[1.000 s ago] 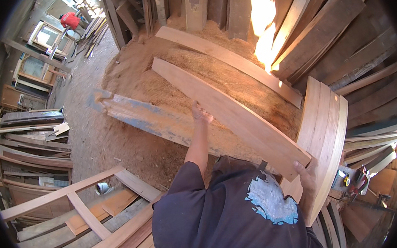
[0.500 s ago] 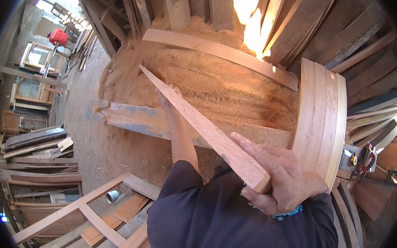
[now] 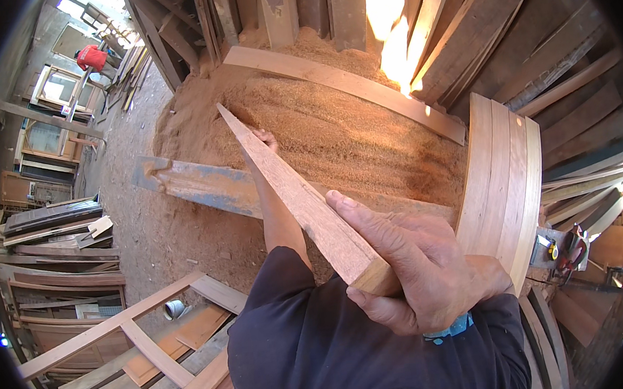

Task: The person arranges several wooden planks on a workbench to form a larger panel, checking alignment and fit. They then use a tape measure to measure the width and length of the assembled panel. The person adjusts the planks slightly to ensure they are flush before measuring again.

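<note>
A long, straight wooden board [image 3: 299,201] slants across the middle, its near end raised close to me and its far end over the sawdust. My right hand [image 3: 422,273] grips the near end, thumb along the top and fingers beneath. Further along, my left hand [image 3: 267,138] holds the board from its far side; most of that hand is hidden behind the wood. Below lies a worn beam [image 3: 210,189] with blue-grey patches. Another plank [image 3: 347,82] rests on the sawdust [image 3: 307,133] beyond.
Several pale boards [image 3: 498,181] stand side by side at the right. Upright timber [image 3: 487,23] leans along the back. A jointed wooden frame [image 3: 111,325] lies at the lower left. A power tool [image 3: 572,248] sits far right. A person in red [image 3: 92,58] bends far left.
The board's near end has shifted left and slightly up toward me, with my right hand moving along on it. The board has rolled a little, and more of its end face shows.
</note>
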Tool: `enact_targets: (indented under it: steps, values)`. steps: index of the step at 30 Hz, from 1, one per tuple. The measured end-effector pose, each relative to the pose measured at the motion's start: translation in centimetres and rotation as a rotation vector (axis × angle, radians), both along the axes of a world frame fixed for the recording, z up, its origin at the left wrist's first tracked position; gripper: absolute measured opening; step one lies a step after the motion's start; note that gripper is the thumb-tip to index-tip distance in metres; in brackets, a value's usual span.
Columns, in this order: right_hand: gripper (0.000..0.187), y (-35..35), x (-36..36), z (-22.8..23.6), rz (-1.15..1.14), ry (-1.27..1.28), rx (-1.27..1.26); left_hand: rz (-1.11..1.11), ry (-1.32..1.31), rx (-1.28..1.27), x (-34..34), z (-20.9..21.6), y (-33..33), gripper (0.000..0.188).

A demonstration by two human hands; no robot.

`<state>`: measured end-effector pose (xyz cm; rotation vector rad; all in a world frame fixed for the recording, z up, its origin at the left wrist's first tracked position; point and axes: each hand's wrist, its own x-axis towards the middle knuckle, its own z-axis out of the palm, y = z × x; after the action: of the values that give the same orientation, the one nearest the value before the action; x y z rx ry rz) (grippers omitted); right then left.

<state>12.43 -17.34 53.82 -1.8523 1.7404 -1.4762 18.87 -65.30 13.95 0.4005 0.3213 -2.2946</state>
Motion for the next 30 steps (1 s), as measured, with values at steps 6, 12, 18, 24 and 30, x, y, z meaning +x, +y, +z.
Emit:
enact_targets:
  steps: [6, 12, 18, 24, 30]
  values:
    - [0.076, 2.8, -3.0, -1.8, -0.046, -0.114, 0.234, -0.048, -0.088, -0.540, -2.5, -3.8, 1.4, 0.037]
    - [0.052, 15.9, -4.9, -12.0, -0.799, -0.851, 0.189, -0.257, -0.668, -0.439, -7.0, 4.4, 18.8, 0.052]
    - [0.034, 26.3, 0.8, -27.3, -1.555, -0.888, 0.295, -0.721, -0.739, -0.301, -2.3, -1.3, 27.5, 0.054]
    - [0.044, 23.0, 4.2, -27.2, -1.697, -0.769, 0.424, -0.571, -0.920, -0.321, 0.6, -5.7, 16.4, 0.058]
    - [0.046, 27.5, 7.0, -32.4, -1.723, -0.552, 0.273, -0.600, -1.009, -0.353, -2.9, -4.9, 17.3, 0.062]
